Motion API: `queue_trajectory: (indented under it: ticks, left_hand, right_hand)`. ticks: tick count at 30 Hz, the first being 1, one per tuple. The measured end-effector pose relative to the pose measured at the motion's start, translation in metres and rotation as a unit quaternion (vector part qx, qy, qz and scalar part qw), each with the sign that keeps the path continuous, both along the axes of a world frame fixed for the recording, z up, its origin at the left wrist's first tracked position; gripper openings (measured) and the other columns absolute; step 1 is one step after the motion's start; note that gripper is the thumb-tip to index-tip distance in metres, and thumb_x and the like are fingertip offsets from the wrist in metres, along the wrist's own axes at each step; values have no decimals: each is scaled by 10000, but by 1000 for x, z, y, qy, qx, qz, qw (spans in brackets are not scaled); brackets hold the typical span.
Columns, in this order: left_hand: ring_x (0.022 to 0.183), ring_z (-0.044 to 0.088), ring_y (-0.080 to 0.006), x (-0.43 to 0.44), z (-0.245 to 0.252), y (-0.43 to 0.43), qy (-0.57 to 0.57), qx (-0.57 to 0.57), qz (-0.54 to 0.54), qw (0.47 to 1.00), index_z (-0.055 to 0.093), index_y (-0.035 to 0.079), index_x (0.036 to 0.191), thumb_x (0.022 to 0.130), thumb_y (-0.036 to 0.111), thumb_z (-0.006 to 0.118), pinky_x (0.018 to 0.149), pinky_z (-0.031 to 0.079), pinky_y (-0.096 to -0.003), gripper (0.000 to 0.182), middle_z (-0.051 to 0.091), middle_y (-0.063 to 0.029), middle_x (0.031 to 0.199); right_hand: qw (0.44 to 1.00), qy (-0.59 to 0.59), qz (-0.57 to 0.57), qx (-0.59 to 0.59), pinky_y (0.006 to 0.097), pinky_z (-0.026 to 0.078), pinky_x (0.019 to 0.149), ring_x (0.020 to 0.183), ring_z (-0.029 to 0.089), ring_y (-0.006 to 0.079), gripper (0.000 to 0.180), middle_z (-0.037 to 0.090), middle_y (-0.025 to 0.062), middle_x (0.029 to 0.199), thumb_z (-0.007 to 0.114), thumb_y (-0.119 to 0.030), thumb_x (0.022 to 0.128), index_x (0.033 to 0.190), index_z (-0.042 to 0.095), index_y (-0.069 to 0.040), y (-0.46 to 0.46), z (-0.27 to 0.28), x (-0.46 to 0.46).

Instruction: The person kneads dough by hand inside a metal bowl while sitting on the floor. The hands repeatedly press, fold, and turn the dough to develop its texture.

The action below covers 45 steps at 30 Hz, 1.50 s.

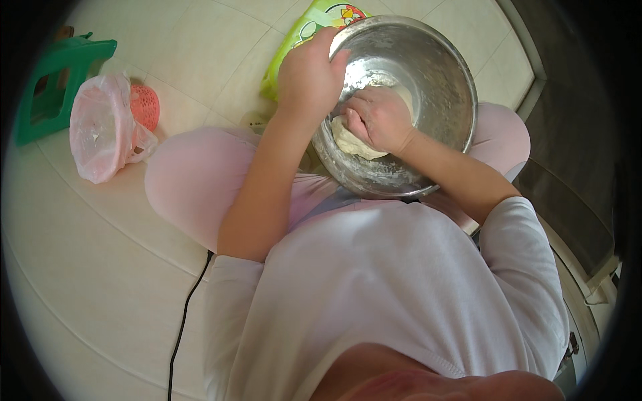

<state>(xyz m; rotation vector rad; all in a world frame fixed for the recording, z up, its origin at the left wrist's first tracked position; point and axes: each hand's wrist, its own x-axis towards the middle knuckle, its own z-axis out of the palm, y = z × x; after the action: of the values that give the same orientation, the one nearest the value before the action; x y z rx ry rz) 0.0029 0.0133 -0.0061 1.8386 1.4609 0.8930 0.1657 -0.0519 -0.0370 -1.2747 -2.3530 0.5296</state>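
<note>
A large stainless steel mixing bowl (pixel 441 75) rests tilted between my legs, its inner wall smeared with flour and dough residue. My left hand (pixel 313 75) grips the bowl's left rim, with the thumb over the edge. Inside, a lump of pale dough (pixel 353 140) lies toward the lower left of the bowl. My right hand (pixel 382 115) presses down on it with curled fingers and hides part of the lump. The fingertips are sunk out of sight.
Beyond the bowl lies a green printed plastic package (pixel 301 37) on the tiled floor (pixel 200 50). To the left stand a pink basket (pixel 145 108) with a plastic bag liner (pixel 100 130) and a green plastic stool (pixel 65 75). A black cable (pixel 184 311) runs along the floor. A dark panel (pixel 567 130) borders the right.
</note>
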Motion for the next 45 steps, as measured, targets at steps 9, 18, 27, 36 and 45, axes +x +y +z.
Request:
queue_trajectory:
  ticks: [9, 18, 27, 36, 45]
  left_hand:
    - [765, 691, -335, 3, 8, 9, 33, -22, -12, 999, 641, 17, 1136, 868, 177, 667, 684, 531, -376, 313, 703, -199, 873]
    - [780, 677, -345, 5, 16, 11, 112, -30, -8, 993, 642, 87, 1161, 877, 202, 660, 703, 524, -428, 306, 700, -175, 842]
    - [771, 667, -372, -1, 8, 5, 137, 2, -10, 990, 651, 100, 1101, 869, 219, 680, 669, 519, -455, 262, 693, -168, 815]
    - [747, 664, -360, 1, 8, 4, 134, 24, -22, 990, 628, 76, 1026, 865, 225, 673, 635, 514, -459, 223, 683, -156, 790]
    - [752, 661, -344, 4, 7, 1, 97, 33, -10, 995, 616, 56, 1061, 840, 186, 686, 633, 508, -448, 266, 675, -140, 800]
  right_hand:
    - [986, 16, -157, -45, 454, 493, 538, 564, 607, 357, 401, 632, 133, 617, 529, -348, 906, 630, 646, -83, 49, -19, -20]
    - [941, 98, -156, -284, 445, 506, 703, 741, 643, 353, 383, 675, 178, 769, 547, -387, 869, 771, 718, -59, 55, -6, -11]
    - [962, 57, -156, -216, 422, 503, 650, 667, 635, 356, 283, 641, 217, 712, 604, -258, 898, 834, 700, 0, -31, 54, 6]
    - [996, -82, 18, 21, 385, 497, 773, 959, 572, 281, 187, 604, 91, 954, 636, -163, 798, 973, 652, -98, -15, 27, 15]
    - [986, 58, 147, 57, 385, 494, 714, 829, 595, 235, 97, 607, 39, 788, 590, -186, 787, 795, 664, -125, 10, -7, 16]
